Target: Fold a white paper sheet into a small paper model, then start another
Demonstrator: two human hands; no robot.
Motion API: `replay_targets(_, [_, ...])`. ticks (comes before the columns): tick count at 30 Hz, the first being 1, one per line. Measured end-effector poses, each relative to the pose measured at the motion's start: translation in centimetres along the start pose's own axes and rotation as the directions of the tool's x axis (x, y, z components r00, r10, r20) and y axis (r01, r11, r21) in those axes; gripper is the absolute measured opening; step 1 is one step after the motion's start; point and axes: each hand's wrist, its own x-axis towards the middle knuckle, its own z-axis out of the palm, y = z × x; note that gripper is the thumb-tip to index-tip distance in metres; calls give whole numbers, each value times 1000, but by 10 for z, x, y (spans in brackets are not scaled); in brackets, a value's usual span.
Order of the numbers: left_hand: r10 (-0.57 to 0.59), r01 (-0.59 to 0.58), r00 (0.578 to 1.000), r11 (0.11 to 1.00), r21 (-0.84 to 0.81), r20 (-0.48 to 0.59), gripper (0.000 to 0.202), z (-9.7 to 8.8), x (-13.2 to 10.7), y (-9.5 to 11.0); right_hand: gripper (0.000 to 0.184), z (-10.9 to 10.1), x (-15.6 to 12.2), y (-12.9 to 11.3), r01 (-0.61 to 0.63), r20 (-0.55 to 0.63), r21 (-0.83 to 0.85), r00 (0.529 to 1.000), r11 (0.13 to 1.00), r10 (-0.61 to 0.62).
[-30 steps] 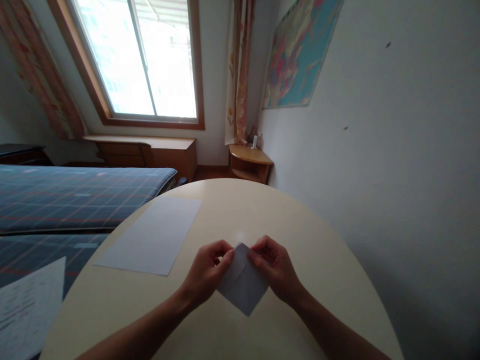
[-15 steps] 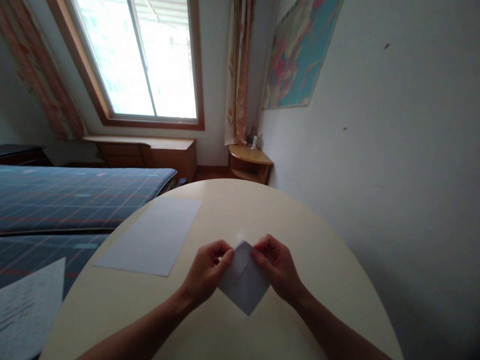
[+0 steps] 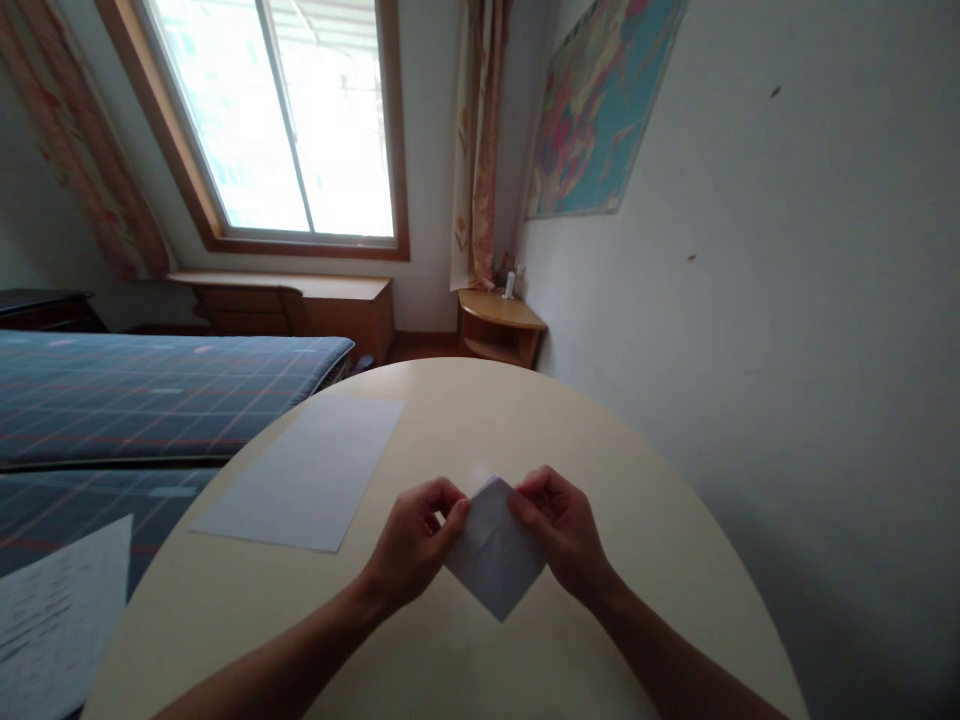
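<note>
Over the round bench (image 3: 607,460), the fingers (image 3: 455,518) of the left hand (image 3: 412,535) and right hand (image 3: 568,530) pinch opposite edges of folded paper (image 3: 496,555), apparently to steady it.

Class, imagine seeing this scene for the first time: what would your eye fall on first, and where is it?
The bright window at upper left would probably draw the eye first. Low in the middle, the left hand and right hand pinch a folded white paper over the round table. A colourful map hangs on the wall at right.
</note>
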Motion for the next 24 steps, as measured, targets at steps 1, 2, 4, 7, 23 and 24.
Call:
replay_targets(1, [2, -2, 1000, 1000, -3, 3, 30, 0, 0, 0, 25, 0, 0, 0, 7, -7, 1, 1000, 1000, -7])
replay_targets(2, [8, -8, 1000, 1000, -4, 6, 30, -1, 0, 0, 25, -1, 0, 1, 17, -14, 4, 1000, 1000, -16])
replay_targets(4, [22, -22, 1000, 1000, 2, 0, 29, -2, 0, -1, 24, -1, 1, 1, 38, -30, 5, 999, 999, -38])
replay_targets(7, [34, -34, 999, 999, 21, -12, 27, -3, 0, -1, 23, -2, 1, 2, 61, -46, -1, 997, 998, -61])
replay_targets(23, [-328, 489, 867, 704, -514, 375, 60, 0, 1, -7, 11, -21, 6, -12, 641, 126, -405, 746, 652, -654])
replay_targets(24, [-337, 518, 852, 654, -551, 401, 60, 1, 0, -6, 11, -21, 5, -13, 675, 188, -441, 714, 591, -675])
